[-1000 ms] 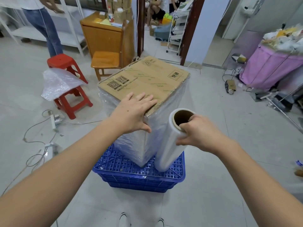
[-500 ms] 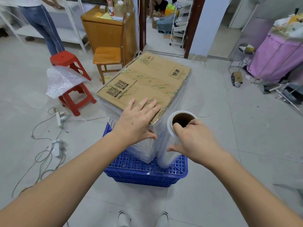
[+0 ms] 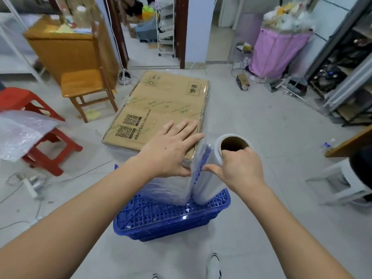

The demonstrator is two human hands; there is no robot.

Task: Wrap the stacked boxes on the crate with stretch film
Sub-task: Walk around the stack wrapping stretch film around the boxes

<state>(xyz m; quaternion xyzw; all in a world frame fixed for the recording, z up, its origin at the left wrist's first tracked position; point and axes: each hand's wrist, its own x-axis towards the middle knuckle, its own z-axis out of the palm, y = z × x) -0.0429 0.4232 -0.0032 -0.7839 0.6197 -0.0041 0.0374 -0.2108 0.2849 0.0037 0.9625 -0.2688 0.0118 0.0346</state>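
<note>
Two bare arms reach over a pale tiled floor, which lies open to the right of the load and in front of it near the person's shoes. On the left the room is tighter: a wooden cabinet, a wooden chair just beside the load's far left corner, and a red stool with bubble wrap draped over it. A pink bin and a metal rack stand well apart on the right.

The stacked boxes sit on a blue crate, their sides already covered in film; the crate's perforated top shows bare along the near edge. The left hand lies flat on the top box at its near right corner, fingers straight and slightly spread, thumb hooked over the near edge. The right hand grips the stretch film roll at its top, fingertips curled into the cardboard core and thumb spread along the outside. The roll stands tilted on the crate, just beside the boxes' near right vertical edge, with film running from it onto that corner.
</note>
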